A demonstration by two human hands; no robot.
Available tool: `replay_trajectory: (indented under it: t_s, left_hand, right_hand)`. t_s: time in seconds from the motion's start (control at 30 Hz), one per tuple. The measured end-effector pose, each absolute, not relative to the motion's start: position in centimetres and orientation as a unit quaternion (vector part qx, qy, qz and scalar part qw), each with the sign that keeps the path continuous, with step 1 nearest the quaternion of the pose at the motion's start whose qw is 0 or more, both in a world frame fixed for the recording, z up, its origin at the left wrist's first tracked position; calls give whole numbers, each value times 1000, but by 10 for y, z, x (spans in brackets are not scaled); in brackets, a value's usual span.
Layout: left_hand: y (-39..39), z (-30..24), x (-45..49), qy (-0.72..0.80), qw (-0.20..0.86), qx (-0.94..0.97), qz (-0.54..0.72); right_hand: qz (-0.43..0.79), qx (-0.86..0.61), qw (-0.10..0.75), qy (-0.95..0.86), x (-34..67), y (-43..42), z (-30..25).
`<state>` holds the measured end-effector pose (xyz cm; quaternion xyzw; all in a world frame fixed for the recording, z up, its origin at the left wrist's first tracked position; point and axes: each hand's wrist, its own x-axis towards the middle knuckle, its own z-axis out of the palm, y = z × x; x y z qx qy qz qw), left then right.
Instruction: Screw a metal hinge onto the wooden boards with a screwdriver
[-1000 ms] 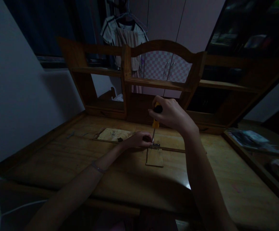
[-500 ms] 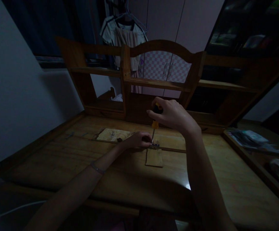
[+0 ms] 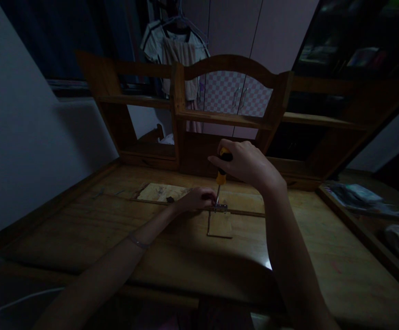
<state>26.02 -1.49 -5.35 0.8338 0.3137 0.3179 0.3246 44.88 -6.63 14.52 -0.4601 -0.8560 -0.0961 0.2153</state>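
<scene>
My right hand (image 3: 245, 166) is closed round the yellow and black handle of a screwdriver (image 3: 221, 176), which stands nearly upright. Its tip rests on a small metal hinge (image 3: 221, 207) that joins a small wooden piece (image 3: 220, 224) to a flat wooden board (image 3: 240, 201) on the desk. My left hand (image 3: 196, 199) lies just left of the hinge, its fingers pinched at the base of the screwdriver shaft. What those fingers pinch is too small and dark to name.
The work lies on a wooden desk (image 3: 172, 247) with a wooden shelf unit (image 3: 226, 114) along its back. Clothes hang on a hanger (image 3: 177, 41) behind it. Papers lie on a side surface at the right (image 3: 360, 197). White cables (image 3: 0, 298) show at lower left.
Both hands stay in place at the hinge. The right hand has shifted its grip a little on the screwdriver handle, and the view has drifted slightly.
</scene>
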Motion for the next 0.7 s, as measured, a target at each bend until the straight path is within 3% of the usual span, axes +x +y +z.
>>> replay_trajectory:
  t_s: [0.3,0.5,0.7]
  left_hand:
    - [-15,-60,261,328,171,844,388]
    - [-15,-60,260,336,165,851,369]
    - [-14,-61,261,344,161,852,360]
  right_hand:
    - [-43,-441,224,-868,451,-66,147]
    - [-104,-477,207,-848,447,-66,143]
    - [-75,-485,204,-847,448,-70,145]
